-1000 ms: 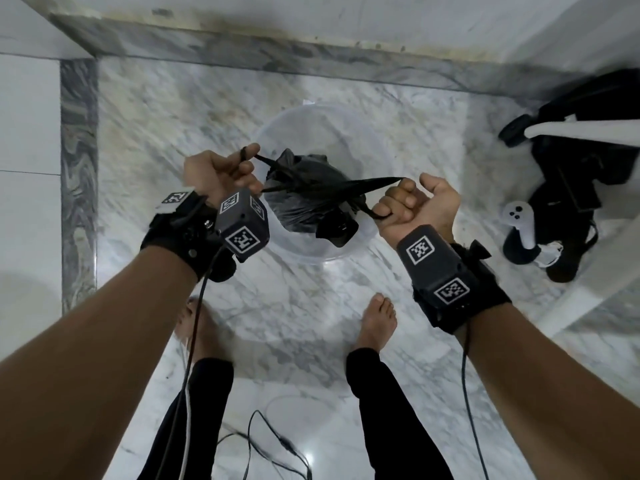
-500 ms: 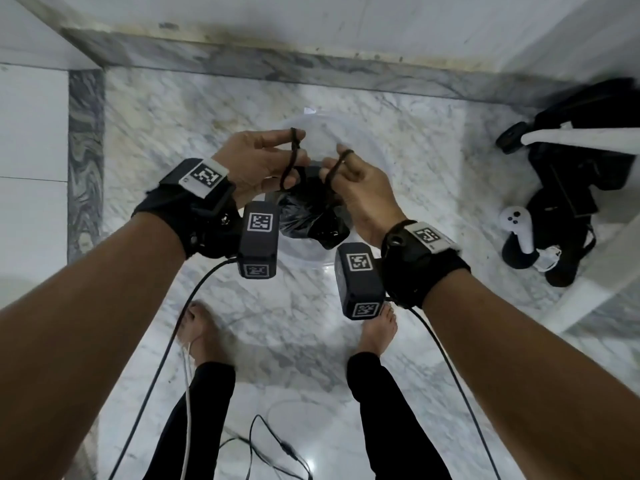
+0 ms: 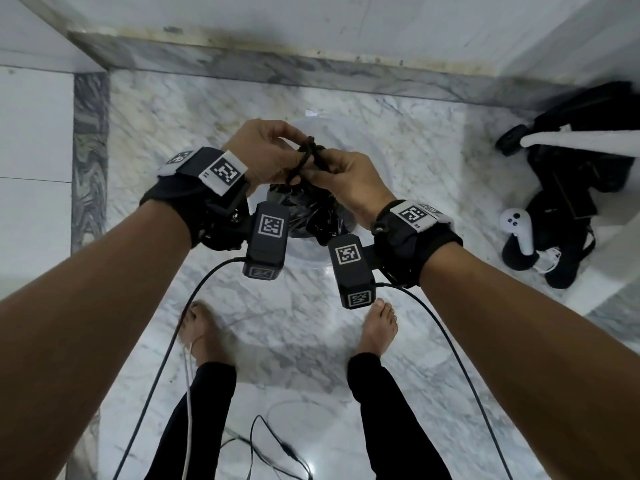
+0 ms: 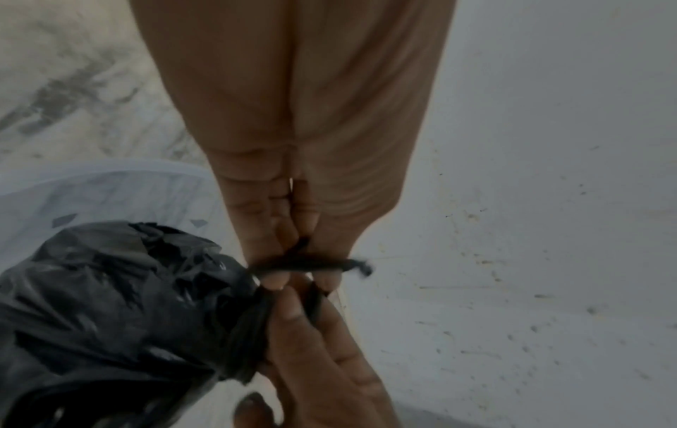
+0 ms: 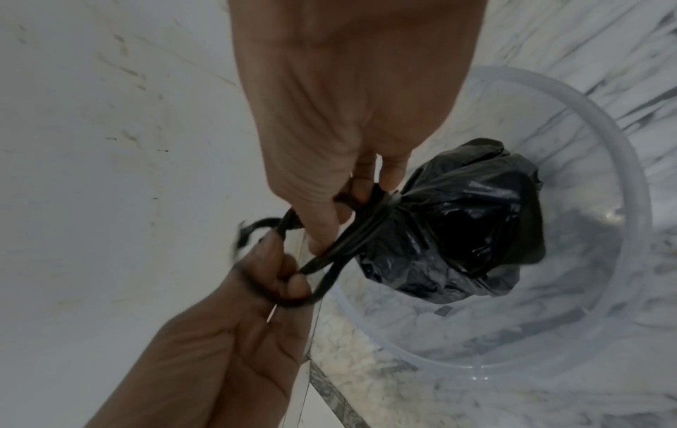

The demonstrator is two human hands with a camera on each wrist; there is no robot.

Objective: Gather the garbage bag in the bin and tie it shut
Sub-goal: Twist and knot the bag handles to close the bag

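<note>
One black garbage bag (image 3: 304,209) hangs bunched inside one clear plastic bin (image 3: 377,161), lifted off the bin's bottom by its two twisted tie strands (image 5: 340,249). Two hands meet above the bin's mouth, close together and touching at the fingertips. The left hand (image 3: 263,150) pinches one strand between thumb and fingers, its short frayed end sticking out sideways in the left wrist view. The right hand (image 3: 346,178) has its thumb and fingers curled round the other strand just above the bag's cinched neck; the strands cross and loop between the two hands, and whether a knot is drawn tight cannot be told. The bin stands on a marble floor (image 3: 173,133) by a white wall (image 3: 311,26). Two bare feet are planted near the bin, one at each side. Off to the right lie one white handheld controller (image 3: 516,230) and a heap of black gear (image 3: 581,174). Each wrist carries one black camera block, and two dark cables trail down across the floor
</note>
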